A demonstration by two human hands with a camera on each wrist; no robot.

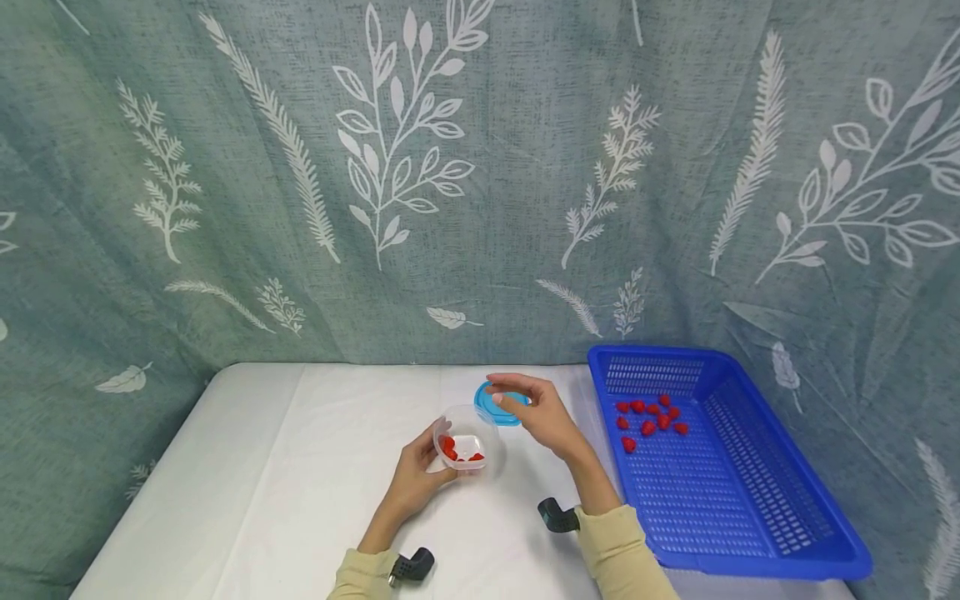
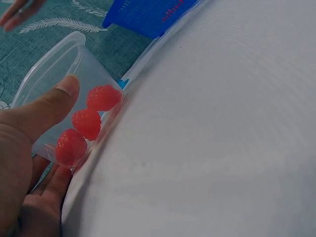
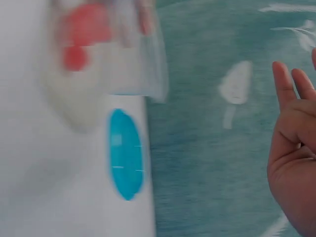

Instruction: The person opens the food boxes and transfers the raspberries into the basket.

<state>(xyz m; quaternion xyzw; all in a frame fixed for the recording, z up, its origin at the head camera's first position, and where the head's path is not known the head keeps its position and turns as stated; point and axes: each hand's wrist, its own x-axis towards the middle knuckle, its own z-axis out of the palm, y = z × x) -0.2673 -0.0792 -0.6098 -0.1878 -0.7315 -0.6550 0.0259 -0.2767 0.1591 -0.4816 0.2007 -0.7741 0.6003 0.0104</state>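
Observation:
My left hand [image 1: 417, 477] grips a clear plastic container [image 1: 468, 422], its thumb along the near side and fingers around the far one. The container tilts on its side at the tabletop. Several red raspberries [image 2: 87, 123] lie inside, pressed toward the bottom wall in the left wrist view. My right hand [image 1: 546, 422] hovers to the right of the container with fingers loosely bent and nothing in its grasp. Below and behind it, a round blue lid [image 1: 489, 407] lies flat, partly covered by the hand in the head view.
At the right stands a blue plastic basket [image 1: 806, 475] with slotted walls. More raspberries [image 1: 663, 421] are scattered toward its far left end. A white cloth [image 1: 322, 467] covers the table, and a green leaf-patterned curtain [image 1: 495, 208] hangs behind it.

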